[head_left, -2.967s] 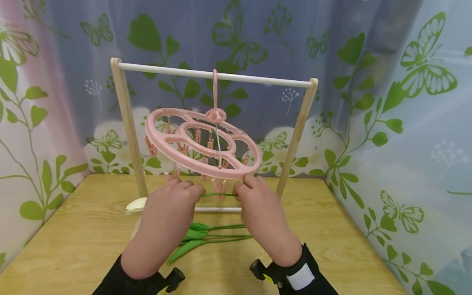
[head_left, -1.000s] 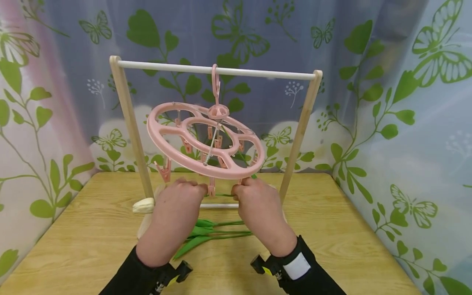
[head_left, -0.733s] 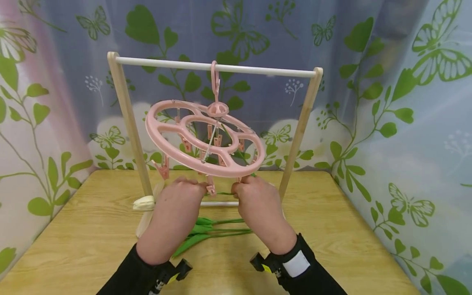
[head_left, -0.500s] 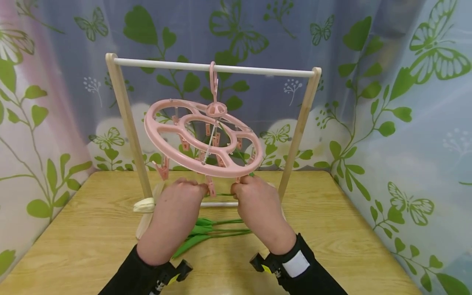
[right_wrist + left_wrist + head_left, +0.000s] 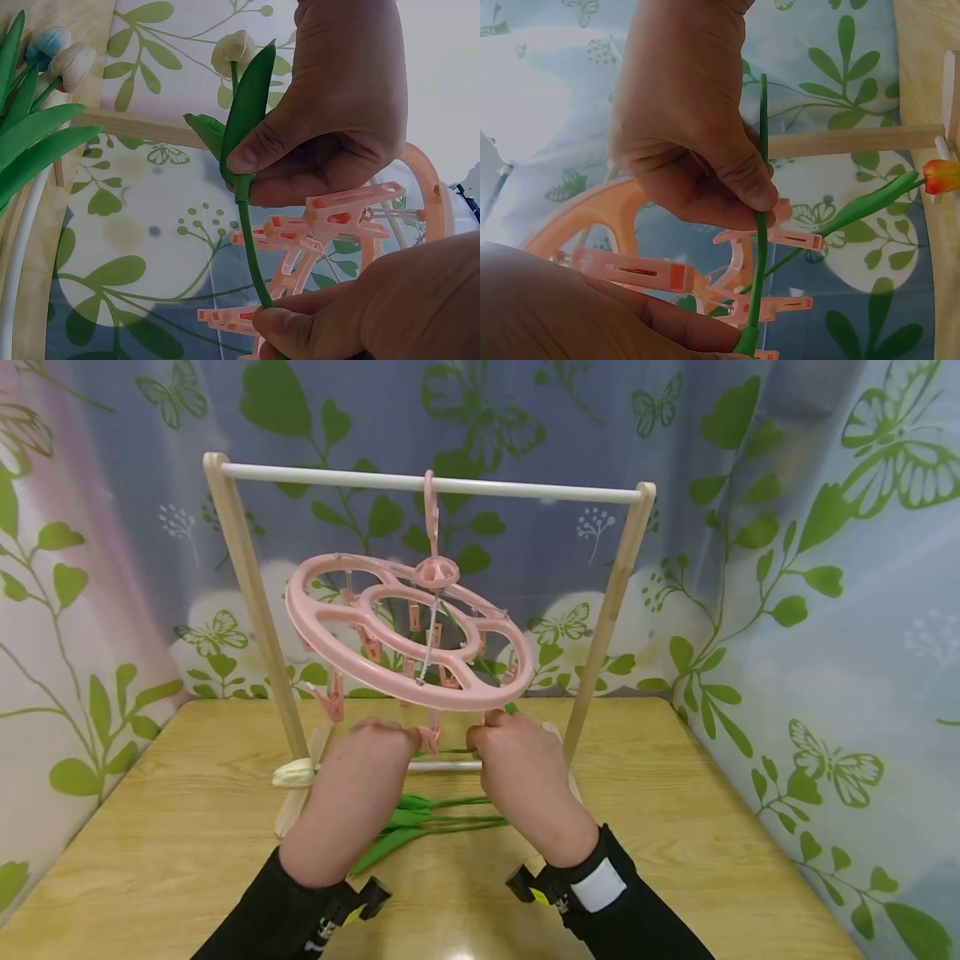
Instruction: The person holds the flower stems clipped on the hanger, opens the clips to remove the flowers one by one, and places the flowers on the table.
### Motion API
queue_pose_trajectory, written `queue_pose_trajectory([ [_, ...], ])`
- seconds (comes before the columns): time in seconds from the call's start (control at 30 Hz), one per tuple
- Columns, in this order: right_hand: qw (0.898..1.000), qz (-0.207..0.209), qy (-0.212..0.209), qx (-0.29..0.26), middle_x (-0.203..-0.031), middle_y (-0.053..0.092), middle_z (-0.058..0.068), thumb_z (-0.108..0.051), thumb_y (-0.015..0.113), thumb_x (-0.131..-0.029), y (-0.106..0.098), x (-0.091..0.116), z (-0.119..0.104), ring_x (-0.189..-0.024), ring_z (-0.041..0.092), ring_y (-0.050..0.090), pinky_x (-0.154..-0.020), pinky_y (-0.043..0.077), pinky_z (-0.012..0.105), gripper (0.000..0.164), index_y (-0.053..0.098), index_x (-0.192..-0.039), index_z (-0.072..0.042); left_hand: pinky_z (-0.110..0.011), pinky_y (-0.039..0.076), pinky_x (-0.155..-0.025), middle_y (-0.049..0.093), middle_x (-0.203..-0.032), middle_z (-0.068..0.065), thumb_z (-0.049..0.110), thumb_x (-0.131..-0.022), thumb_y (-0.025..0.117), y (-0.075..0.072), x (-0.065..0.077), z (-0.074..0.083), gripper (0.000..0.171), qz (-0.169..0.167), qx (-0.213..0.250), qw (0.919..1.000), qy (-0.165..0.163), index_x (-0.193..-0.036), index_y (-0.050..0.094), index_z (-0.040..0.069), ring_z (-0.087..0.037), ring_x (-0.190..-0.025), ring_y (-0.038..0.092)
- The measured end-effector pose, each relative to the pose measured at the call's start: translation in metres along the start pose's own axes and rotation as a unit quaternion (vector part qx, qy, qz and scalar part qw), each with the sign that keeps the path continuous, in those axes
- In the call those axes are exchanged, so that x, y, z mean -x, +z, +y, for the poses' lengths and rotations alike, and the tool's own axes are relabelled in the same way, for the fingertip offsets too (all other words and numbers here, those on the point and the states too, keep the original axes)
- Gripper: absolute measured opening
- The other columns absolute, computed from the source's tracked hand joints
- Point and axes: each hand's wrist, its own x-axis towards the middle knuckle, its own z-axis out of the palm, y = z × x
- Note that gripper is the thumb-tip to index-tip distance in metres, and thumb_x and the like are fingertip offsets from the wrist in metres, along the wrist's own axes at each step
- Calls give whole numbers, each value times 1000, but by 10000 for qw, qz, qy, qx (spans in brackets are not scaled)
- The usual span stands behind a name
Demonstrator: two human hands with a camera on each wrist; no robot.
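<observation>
My left hand (image 5: 360, 781) pinches a white tulip (image 5: 294, 773) at the base of its leaves (image 5: 251, 105), thumb against the fingers. Further along, my right hand (image 5: 528, 777) pinches the same stem (image 5: 759, 277) between thumb and fingers, with the stem's end sticking out beyond. The stem runs sideways below a pink round hanger (image 5: 375, 675), beside its dangling clothespins (image 5: 332, 697). One clothespin hangs by my left fingertips. An orange-yellow tulip (image 5: 941, 176) hangs down among the clothespins in the left wrist view; its exact clamping point is unclear.
The hanger hooks over the white rod (image 5: 525, 489) of a wooden stand (image 5: 607, 627). Under my hands, several tulips with green leaves (image 5: 397, 835) lie on the wooden table (image 5: 645, 893). Blue (image 5: 49, 43) and pale (image 5: 73, 64) blooms show. Patterned curtains surround the table.
Since three seconds ago the hanger has turned about its hook, shifting the clothespins and bringing a green stem into sight behind the ring. Both hands keep the white tulip, nearly in place.
</observation>
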Motion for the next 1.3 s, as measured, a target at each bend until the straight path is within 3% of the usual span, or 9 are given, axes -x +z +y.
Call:
queue_pose_trajectory([
  [0.37,9996,-206,18,-195,-89,77,-5,-8,83,-96,-1,-2,-2,-71,18,72,-53,56,34,18,85,-86,-23,-30,38,-56,44,-62,3,-13,-95,71,1,-1,-8,28,-250,461,9986,47,-84,73,13,-13,-59,47],
  [0.6,9983,-458,116,-352,-97,81,-4,-8,79,-100,-1,-5,2,-77,18,74,-58,60,36,19,85,-88,-21,-28,26,-56,42,-62,2,-1,-102,73,1,-2,-7,19,-564,425,9975,82,-90,73,14,-12,-57,40],
  [0.73,9961,-713,211,-479,-96,82,-3,-6,77,-101,2,-5,5,-79,17,74,-62,60,34,20,84,-88,-19,-28,21,-59,33,-65,4,9,-106,70,2,1,-6,26,-688,577,9960,30,-83,65,18,-12,-59,32],
  [0.9,9943,-868,265,-557,-94,82,-3,-6,77,-102,3,-5,5,-78,15,72,-63,59,32,19,84,-89,-18,-29,23,-61,33,-66,4,17,-110,66,4,2,-7,33,-718,772,9944,-99,-78,61,20,-13,-60,32],
  [1.3,9914,-1137,320,-556,-96,82,-5,-10,74,-104,5,-6,5,-76,12,71,-61,56,30,20,83,-89,-20,-28,23,-58,40,-66,4,14,-110,65,8,-3,-9,30,-1108,1070,9877,-280,-81,64,21,-13,-60,35],
])
